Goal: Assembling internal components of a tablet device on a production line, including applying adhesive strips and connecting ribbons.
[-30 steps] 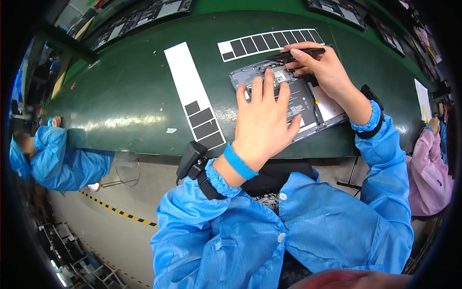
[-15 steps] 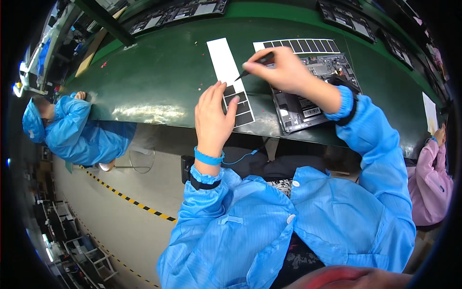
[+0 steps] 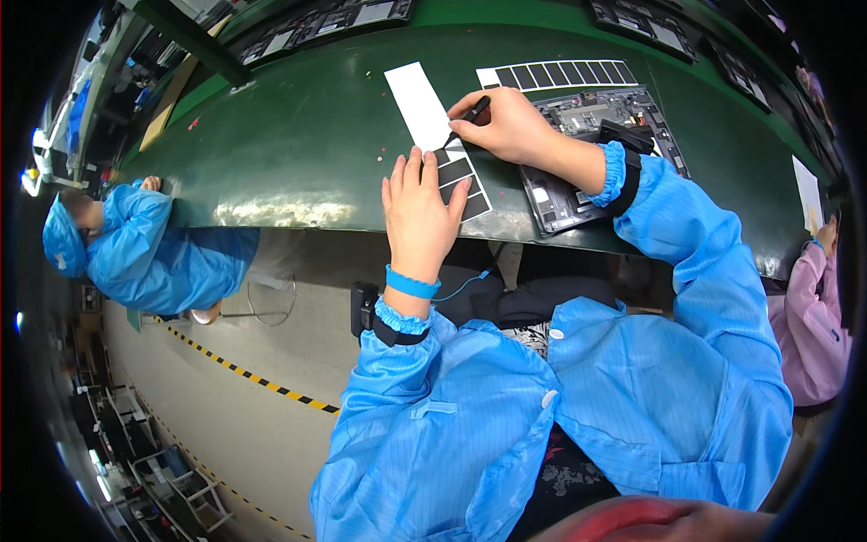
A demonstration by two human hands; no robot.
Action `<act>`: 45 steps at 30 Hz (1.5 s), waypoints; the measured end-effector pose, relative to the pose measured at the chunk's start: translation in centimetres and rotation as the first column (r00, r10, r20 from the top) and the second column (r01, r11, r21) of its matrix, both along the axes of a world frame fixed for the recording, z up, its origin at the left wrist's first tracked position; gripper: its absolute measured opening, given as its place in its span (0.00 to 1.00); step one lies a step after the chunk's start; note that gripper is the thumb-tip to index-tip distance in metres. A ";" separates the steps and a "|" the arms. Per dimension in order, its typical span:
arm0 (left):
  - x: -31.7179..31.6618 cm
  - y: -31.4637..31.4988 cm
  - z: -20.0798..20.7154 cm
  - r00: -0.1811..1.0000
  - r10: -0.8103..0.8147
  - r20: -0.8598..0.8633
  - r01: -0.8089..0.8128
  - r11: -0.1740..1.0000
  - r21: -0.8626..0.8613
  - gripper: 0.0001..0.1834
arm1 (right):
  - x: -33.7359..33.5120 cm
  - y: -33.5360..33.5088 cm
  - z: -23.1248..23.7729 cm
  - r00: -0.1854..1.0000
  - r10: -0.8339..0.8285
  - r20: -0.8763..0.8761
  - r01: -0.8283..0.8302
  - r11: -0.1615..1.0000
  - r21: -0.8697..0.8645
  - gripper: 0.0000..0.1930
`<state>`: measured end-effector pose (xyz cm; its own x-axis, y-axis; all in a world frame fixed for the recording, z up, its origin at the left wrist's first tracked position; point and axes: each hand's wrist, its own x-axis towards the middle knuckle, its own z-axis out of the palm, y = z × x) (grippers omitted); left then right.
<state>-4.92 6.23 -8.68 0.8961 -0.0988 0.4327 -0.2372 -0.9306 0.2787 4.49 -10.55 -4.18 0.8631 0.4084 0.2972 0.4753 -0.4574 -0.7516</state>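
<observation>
A long white sheet (image 3: 414,101) lies slanted on the green table, with black rectangular stickers (image 3: 458,172) along its near part. My left hand (image 3: 420,208) rests flat on that near part with its fingers stretched out, covering some of the stickers. In my right hand (image 3: 510,128) is a slim black pointed tool (image 3: 477,108), gripped like a pen; whether it is tweezers cannot be made out. Its tip reaches the sheet just beyond my left fingertips, at the uppermost sticker. Under my right forearm, an opened laptop base (image 3: 571,210) shows its inner parts and is partly hidden.
A second strip of black stickers (image 3: 564,74) lies behind the laptop base. More opened laptop bases (image 3: 646,32) stand along the raised far edge. A person in blue (image 3: 149,235) sits at the left, and a pink sleeve (image 3: 808,316) shows at the right.
My right hand has shifted left and lower, bringing the tool's tip down to the top sticker. My left hand has moved slightly right on the sheet. The view has shifted a little.
</observation>
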 end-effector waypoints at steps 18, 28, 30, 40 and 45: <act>2.2 -9.2 9.9 0.762 -0.639 -0.102 0.526 0.704 -0.478 0.23 | 0.2 -25.9 1.8 0.967 -0.090 -0.237 0.217 0.776 0.592 0.15; 7.2 -19.5 5.4 0.590 -0.798 -0.118 0.780 0.602 -0.173 0.28 | 0.9 -26.0 -0.1 0.948 -0.143 -0.284 0.297 0.715 0.633 0.17; 6.6 -19.8 6.0 0.575 -0.791 -0.208 0.746 0.612 -0.264 0.25 | 0.9 -26.4 -0.6 0.943 -0.173 -0.284 0.319 0.713 0.624 0.18; 6.2 -19.9 5.6 0.613 -0.760 -0.218 0.757 0.643 -0.114 0.21 | 1.4 -25.7 0.2 0.915 -0.048 -0.401 0.296 0.756 0.583 0.14; 6.3 -19.7 5.7 0.610 -0.763 -0.212 0.760 0.640 -0.116 0.21 | 1.9 -25.5 0.2 0.919 -0.113 -0.377 0.303 0.814 0.495 0.13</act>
<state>1.35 -13.52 -2.98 0.5689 -0.7863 0.2413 -0.7893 -0.4395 0.4287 6.42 -36.02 -3.99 0.9918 0.0656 0.1097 0.1099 0.0017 -0.9939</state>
